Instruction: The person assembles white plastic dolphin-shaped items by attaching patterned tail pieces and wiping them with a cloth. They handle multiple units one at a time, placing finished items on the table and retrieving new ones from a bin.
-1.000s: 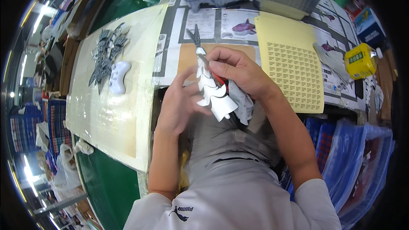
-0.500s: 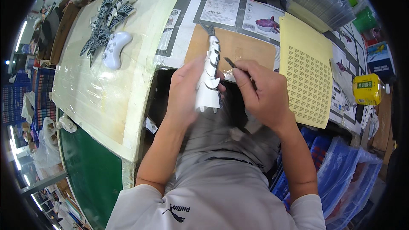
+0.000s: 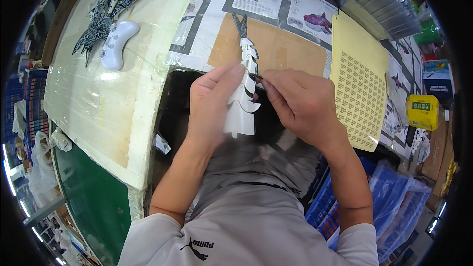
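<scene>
Across the bench, a controller lies on the left and a yellow sheet on the right. Between them I see the white tail, its dark fin pointing away over a brown patch. I have the left hand closed on the tail's near half from its left side, part of that grip hidden behind it. With the right hand I pinch a dark piece at the tail's right edge, about mid-length.

Hands at white jointed tail
</scene>
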Demonstrator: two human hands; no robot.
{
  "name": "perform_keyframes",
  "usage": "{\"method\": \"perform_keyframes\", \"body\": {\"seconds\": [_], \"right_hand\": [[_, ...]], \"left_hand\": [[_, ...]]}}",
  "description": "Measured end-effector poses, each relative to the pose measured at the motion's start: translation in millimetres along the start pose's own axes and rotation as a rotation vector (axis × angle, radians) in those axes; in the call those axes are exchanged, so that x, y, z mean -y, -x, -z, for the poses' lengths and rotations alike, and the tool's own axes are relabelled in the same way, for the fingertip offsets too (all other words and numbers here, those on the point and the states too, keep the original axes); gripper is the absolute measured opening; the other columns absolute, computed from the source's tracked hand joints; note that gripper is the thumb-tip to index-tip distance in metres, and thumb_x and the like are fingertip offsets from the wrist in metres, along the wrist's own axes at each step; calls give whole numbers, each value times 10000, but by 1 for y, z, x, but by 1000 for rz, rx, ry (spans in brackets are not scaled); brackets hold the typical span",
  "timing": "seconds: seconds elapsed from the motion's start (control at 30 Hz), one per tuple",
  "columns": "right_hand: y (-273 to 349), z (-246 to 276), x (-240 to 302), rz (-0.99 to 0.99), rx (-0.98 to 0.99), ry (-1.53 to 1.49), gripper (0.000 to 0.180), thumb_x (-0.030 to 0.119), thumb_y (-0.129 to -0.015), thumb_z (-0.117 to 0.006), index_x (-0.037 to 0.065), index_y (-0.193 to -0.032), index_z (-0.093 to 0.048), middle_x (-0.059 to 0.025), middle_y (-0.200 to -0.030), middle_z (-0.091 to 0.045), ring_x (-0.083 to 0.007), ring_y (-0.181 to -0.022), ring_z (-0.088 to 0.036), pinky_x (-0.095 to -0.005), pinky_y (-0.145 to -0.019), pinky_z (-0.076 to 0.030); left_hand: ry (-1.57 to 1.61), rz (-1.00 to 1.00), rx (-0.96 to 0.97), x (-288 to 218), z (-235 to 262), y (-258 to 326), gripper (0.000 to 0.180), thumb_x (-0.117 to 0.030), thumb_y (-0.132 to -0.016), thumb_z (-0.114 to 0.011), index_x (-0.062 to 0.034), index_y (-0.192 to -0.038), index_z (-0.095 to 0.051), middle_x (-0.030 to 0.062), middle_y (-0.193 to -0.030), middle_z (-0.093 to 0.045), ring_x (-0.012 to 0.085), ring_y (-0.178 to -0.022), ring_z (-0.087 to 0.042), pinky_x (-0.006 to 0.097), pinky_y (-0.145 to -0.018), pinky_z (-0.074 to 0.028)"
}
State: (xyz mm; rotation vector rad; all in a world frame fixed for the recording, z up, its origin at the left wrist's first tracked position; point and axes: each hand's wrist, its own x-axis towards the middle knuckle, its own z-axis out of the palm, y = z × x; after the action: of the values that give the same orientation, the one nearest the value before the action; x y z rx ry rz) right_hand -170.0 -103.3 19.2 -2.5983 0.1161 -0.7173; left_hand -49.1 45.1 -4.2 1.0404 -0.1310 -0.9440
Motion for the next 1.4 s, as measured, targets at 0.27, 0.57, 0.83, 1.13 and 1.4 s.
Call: {"method": "perform_keyframes", "body": {"seconds": [0.27,0.57,0.83,1.13,1.4], "right_hand": [[-4,-1,-6,31,-15,71,97,34,-889,-744,51,-981,-719,-101,-757,-673,-289,-628,-666,-379,-545,-507],[0,-8,-1,42,-75,-32,97,45,-863,-741,64,-943,-689,-82,-728,-649,-286,-618,-661,-390,-533,-496],[-3,-4,-10,-9,-106,82,100,88,-841,-707,104,-840,-608,-55,-702,-616,-263,-635,-664,-405,-527,-496],[-1,-5,-5,105,-94,-78,88,34,-872,-734,59,-952,-708,-113,-760,-655,-301,-652,-673,-391,-554,-504],[1,-4,-7,70,-84,83,103,124,-846,-699,112,-847,-597,-47,-710,-616,-255,-614,-656,-388,-516,-495]], "left_hand": [[11,22,-17,-2,-1,1,250,-180,-1038,-650,44,-1119,-726,71,-875,-747,103,-674,-689,252,-601,-564],[-38,34,-13,-4,1,0,250,-175,-1035,-644,51,-1106,-723,79,-859,-746,114,-668,-691,254,-599,-558],[-16,25,-5,-2,0,0,281,-182,-1044,-622,60,-1160,-706,127,-924,-754,133,-687,-692,265,-634,-562],[-48,10,-13,-2,0,0,273,-172,-1040,-627,62,-1151,-712,112,-918,-758,126,-685,-690,263,-621,-554],[-130,-2,-40,-1,-4,2,326,-226,-1065,-580,62,-1170,-690,119,-895,-742,128,-660,-690,244,-567,-575]]}}
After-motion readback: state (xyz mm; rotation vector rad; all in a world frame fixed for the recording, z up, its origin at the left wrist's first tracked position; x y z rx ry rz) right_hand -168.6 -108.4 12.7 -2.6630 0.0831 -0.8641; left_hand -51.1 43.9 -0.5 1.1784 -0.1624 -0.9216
